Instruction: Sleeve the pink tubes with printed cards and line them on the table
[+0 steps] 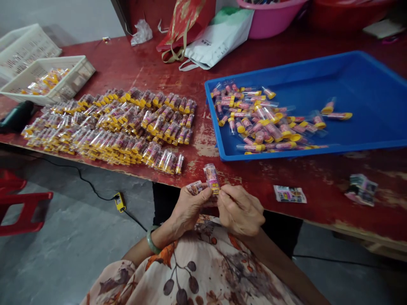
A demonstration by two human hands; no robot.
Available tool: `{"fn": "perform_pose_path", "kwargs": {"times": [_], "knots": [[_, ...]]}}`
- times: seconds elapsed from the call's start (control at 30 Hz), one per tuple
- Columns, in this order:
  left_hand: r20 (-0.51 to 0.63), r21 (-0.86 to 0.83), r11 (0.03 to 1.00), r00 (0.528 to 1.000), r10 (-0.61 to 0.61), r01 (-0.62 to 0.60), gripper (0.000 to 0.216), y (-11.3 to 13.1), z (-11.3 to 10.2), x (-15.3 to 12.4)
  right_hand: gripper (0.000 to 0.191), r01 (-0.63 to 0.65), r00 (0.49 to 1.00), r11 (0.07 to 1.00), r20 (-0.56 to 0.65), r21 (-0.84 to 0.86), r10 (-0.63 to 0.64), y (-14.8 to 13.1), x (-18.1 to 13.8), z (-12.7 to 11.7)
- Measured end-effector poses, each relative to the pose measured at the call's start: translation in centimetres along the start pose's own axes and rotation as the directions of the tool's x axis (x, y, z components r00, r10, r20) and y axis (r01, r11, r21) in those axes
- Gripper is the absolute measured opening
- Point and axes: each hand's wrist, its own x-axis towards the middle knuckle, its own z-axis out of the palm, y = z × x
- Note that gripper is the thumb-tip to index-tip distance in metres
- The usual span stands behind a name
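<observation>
Mid-labelling, by the look: small capped tube [211, 177] pinched upright between left hand [190, 207] and right hand [240, 209], above the bench [318, 178] edge. Printed wrapper [196, 187] under left thumb; calls for square alignment.

Seated person at a worn red desk [318, 178]. Left grip [190, 207] and right grip [241, 211] together pinch the lower end of a small clear plastic tube with a pink printed label [212, 177], held upright at the desk edge. Yellow-capped labelled tubes laid in rows [111, 125] fill the left. A blue plastic tray [365, 97] on the right holds loose yellow-capped tubes [263, 120]. A printed paper label sheet [290, 194] lies near the right grip.
</observation>
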Motion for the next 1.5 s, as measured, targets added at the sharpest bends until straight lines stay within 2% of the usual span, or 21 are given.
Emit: {"fn": "perform_pose_path", "kwargs": {"times": [0.3,0.47,0.63,0.77,1.0,1.2,1.37,1.5], "knots": [[-0.033,-0.021,1.000,0.999,-0.018,0.017,0.028,0.3,-0.2,-0.1,0.016,0.040,0.999,0.999,-0.032,-0.026,-0.041,0.0,0.1,0.7],[-0.043,-0.037,0.999,0.999,-0.015,0.014,0.027,0.5,-0.3,-0.1,0.017,0.067,0.997,0.997,0.050,-0.036,-0.065,-0.3,0.5,0.4],[-0.047,-0.037,0.999,0.999,-0.006,0.004,0.029,0.5,-0.5,0.0,0.026,0.000,0.998,1.000,0.066,0.029,-0.001,-0.3,0.7,0.6],[-0.059,-0.028,1.000,0.998,-0.004,0.002,0.031,0.4,-0.6,0.1,0.028,0.004,0.994,0.999,0.110,0.044,-0.009,-0.2,0.8,0.6],[-0.026,-0.024,0.999,0.999,0.023,-0.024,0.030,0.4,-0.5,0.1,0.025,0.004,0.995,0.997,0.096,0.081,-0.012,-0.1,0.8,0.6],[-0.070,-0.033,0.999,0.997,0.017,-0.020,0.033,0.5,-0.5,-0.1,0.020,0.024,0.997,0.997,0.074,0.077,-0.029,-0.2,1.1,0.6],[-0.056,-0.035,0.999,0.998,0.013,-0.015,0.033,0.6,-0.5,-0.2,0.020,-0.034,0.998,0.999,0.057,0.034,0.032,-0.6,1.1,0.4],[-0.052,-0.033,0.999,0.999,0.015,-0.016,0.030,0.6,-0.4,-0.2,0.021,-0.062,0.998,0.996,0.034,0.066,0.060,-0.7,0.9,0.5]]}}
